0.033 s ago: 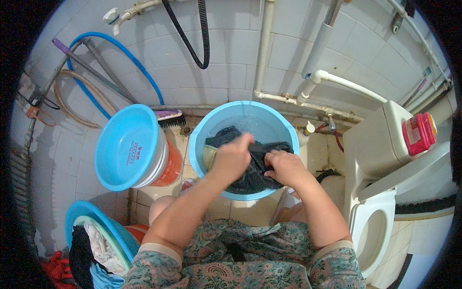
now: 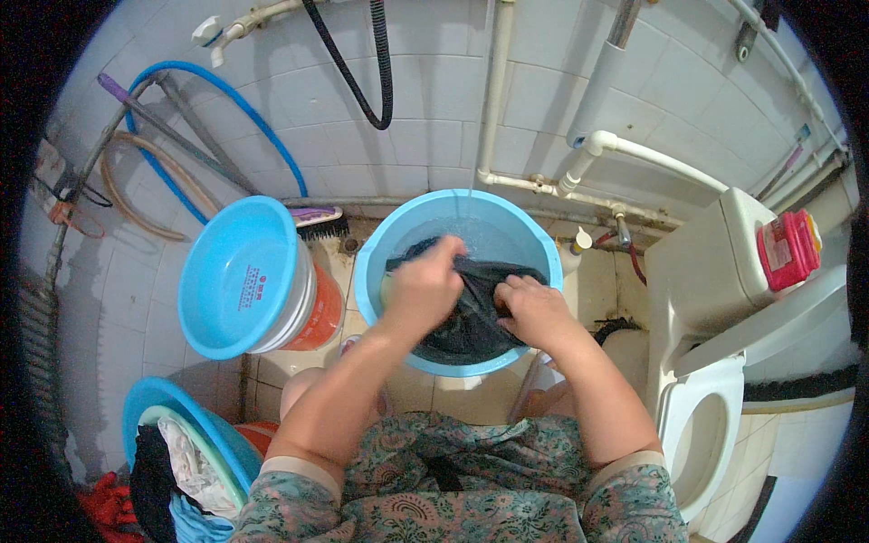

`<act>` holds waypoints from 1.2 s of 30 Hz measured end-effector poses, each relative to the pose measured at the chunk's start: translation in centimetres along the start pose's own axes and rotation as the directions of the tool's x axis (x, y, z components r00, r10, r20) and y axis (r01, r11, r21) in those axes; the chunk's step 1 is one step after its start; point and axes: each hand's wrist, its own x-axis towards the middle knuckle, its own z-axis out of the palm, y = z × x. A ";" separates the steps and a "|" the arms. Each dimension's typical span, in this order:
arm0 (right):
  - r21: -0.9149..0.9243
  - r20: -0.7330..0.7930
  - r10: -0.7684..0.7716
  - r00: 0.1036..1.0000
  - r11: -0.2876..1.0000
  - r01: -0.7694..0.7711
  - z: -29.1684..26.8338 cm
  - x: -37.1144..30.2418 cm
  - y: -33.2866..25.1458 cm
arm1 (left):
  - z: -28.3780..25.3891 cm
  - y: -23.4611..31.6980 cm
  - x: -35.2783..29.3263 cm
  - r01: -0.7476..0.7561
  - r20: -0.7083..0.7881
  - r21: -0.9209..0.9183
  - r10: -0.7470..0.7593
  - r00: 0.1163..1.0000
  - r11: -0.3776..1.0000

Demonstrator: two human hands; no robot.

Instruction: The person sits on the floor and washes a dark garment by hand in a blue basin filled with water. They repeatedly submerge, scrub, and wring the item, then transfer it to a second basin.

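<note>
the dark cloth [image 2: 475, 312] lies bunched and wet in a light-blue basin [image 2: 507, 217] with water in it. the right hand [image 2: 532, 308] grasps its right part, fingers curled into the fabric; the left hand [image 2: 427, 282] is bent over its left part, fingertips hidden, so i cannot tell how firmly it grips. the basin sits on the tiled floor [image 2: 462, 395]. left of it, another blue basin [image 2: 231, 281] tops an orange-and-white bucket [image 2: 319, 312], near a scrubbing brush [image 2: 319, 220]. a toilet [image 2: 665, 398] stands to the right, a red container [image 2: 786, 253] on its tank.
</note>
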 end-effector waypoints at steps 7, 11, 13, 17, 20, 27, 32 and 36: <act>-0.377 0.090 -0.040 0.995 0.923 0.071 3.9 1.3 0.5 | 0.8 0.3 -0.6 -0.544 0.050 0.246 0.550 0.834 0.802; -0.170 0.011 0.041 0.999 0.985 -0.039 3.3 2.2 2.1 | 2.0 1.2 -2.3 -0.551 0.262 -0.128 0.565 0.783 0.824; 0.006 -0.005 0.101 0.995 0.995 -0.101 1.4 2.1 2.9 | 2.6 0.0 -2.7 -0.334 0.386 -0.075 0.336 0.859 0.940; 0.518 -0.253 0.252 0.934 0.851 -0.089 -2.0 1.7 2.6 | -0.8 -0.7 -1.8 -0.533 0.448 0.173 0.416 0.791 0.828; 0.858 -0.283 0.434 0.855 0.513 0.023 -2.6 1.1 2.4 | -5.1 1.0 -1.2 -0.470 0.303 0.250 0.393 0.868 0.846; 0.998 0.059 0.363 0.930 -0.008 -0.061 -1.7 1.3 0.1 | -4.5 0.4 -0.7 -0.302 -0.097 0.189 0.324 0.941 0.934; 0.996 0.086 0.393 0.916 -0.046 -0.074 -1.0 2.1 -1.7 | -2.0 1.0 -1.6 -0.079 0.055 0.142 0.072 0.996 0.987; 0.989 -0.005 0.437 0.899 0.136 -0.060 0.0 2.5 -0.5 | -1.8 0.5 -0.9 0.022 0.139 0.176 -0.047 0.989 0.984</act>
